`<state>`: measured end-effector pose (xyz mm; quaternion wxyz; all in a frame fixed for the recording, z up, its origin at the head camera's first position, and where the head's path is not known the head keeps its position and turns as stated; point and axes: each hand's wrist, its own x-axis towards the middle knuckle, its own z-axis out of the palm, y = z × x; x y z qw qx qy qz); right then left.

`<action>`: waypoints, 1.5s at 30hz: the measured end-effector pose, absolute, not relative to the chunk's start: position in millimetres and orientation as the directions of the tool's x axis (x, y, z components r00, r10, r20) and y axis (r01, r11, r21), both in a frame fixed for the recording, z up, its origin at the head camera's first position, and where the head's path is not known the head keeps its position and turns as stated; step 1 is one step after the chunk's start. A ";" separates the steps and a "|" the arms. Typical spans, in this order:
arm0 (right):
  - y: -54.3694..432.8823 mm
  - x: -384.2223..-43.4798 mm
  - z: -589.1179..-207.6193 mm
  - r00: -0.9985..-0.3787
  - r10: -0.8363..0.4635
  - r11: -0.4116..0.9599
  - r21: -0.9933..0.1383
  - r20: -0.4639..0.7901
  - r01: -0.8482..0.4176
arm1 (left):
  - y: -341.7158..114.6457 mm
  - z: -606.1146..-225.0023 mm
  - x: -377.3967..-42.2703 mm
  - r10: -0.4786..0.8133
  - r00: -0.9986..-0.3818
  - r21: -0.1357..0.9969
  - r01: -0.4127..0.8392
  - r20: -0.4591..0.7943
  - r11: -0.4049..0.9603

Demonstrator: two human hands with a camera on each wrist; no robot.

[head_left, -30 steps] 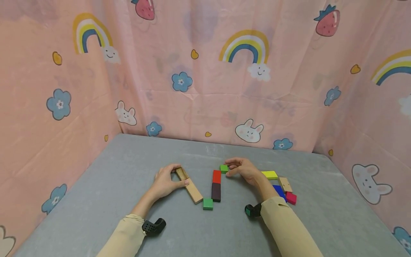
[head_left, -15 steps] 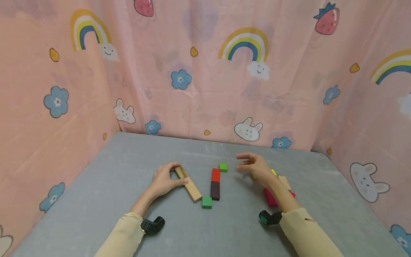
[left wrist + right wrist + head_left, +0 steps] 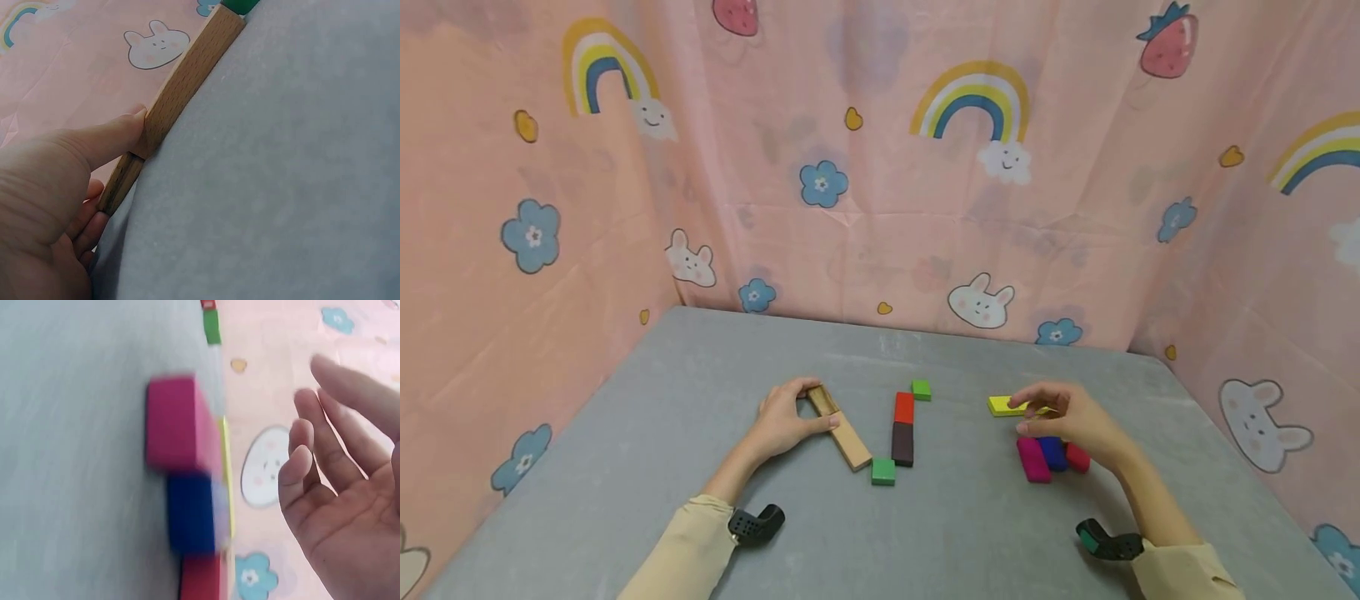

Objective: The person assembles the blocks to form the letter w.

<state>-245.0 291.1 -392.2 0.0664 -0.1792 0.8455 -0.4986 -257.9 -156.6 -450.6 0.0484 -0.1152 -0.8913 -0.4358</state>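
Observation:
My left hand (image 3: pixel 784 421) holds two slanted wooden pieces by thumb and fingers. The thumb lies where a plain wooden block (image 3: pixel 853 443) meets a shorter brown wooden piece (image 3: pixel 122 182); the fingertips are at the brown piece's far end. At the plain block's near end sits a green block (image 3: pixel 883 472). My right hand (image 3: pixel 1067 417), fingers loosely bent with nothing between them, is over the block group on the right. Around it lie a yellow block (image 3: pixel 1000 406), a magenta block (image 3: pixel 172 424), a blue block (image 3: pixel 190 514) and a red block (image 3: pixel 200 578).
Mid-table, a dark block (image 3: pixel 902 444) and an orange-red block (image 3: pixel 905 407) form an upright line, with a light green block (image 3: pixel 921 390) at its far corner. A patterned pink curtain (image 3: pixel 880 225) closes off the grey table (image 3: pixel 737 350) at the back and sides.
My right hand has left the light green block and moved right, over the block group. The magenta block has come out from behind the right forearm. My left hand stays put.

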 end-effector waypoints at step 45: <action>328.7 -246.2 -418.2 -0.862 -0.494 0.576 -0.785 -0.112 -0.228 | -155.3 -448.9 -256.0 0.161 -0.970 0.767 0.242 0.182 0.594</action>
